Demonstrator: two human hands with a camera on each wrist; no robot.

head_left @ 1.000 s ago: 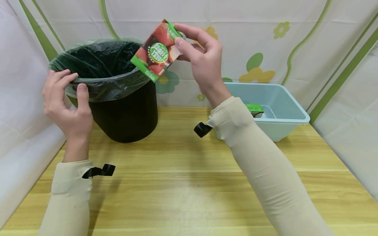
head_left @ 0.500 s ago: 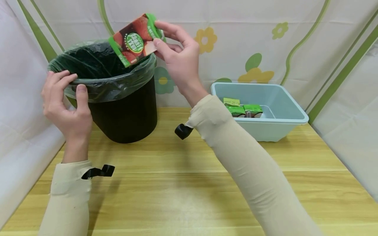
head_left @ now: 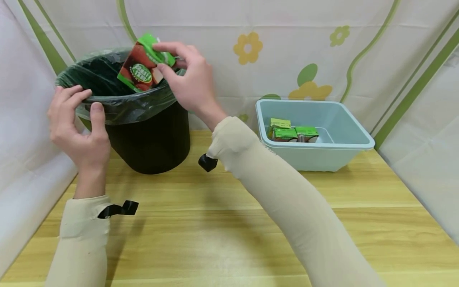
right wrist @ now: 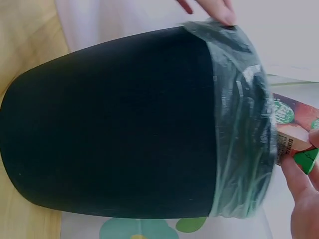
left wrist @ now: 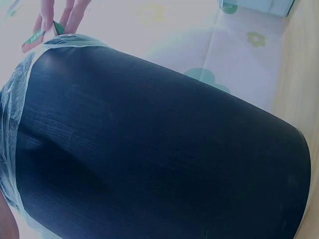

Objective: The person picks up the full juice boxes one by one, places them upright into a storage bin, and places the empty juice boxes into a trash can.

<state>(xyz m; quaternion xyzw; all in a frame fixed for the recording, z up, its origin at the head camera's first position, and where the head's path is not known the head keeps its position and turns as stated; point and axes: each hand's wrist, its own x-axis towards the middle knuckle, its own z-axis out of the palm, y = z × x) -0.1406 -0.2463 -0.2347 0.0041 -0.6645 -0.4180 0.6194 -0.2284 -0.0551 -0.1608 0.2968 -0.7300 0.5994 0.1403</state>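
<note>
A red juice box (head_left: 138, 75) with green ends is tilted over the mouth of a black trash can (head_left: 154, 139). My right hand (head_left: 195, 79) pinches the box near its green top, between thumb and fingers. In the head view the box's lower end dips just behind the near rim; the right wrist view shows part of the box (right wrist: 291, 117) past the rim. A clear plastic bag (head_left: 129, 109) lines the can and folds over its edge. My left hand (head_left: 80, 135) grips the rim at the left, fingers over the edge and thumb outside.
On the right of the wooden table (head_left: 222, 239) stands a light blue plastic bin (head_left: 322, 155). Several green-topped boxes (head_left: 285, 133) lie in its left part. A white curtain (head_left: 215, 20) with printed flowers hangs close behind everything.
My right hand has carried the juice box left and then lowered it into the can's mouth. The boxes in the blue bin came into view. My left hand has stayed at the rim.
</note>
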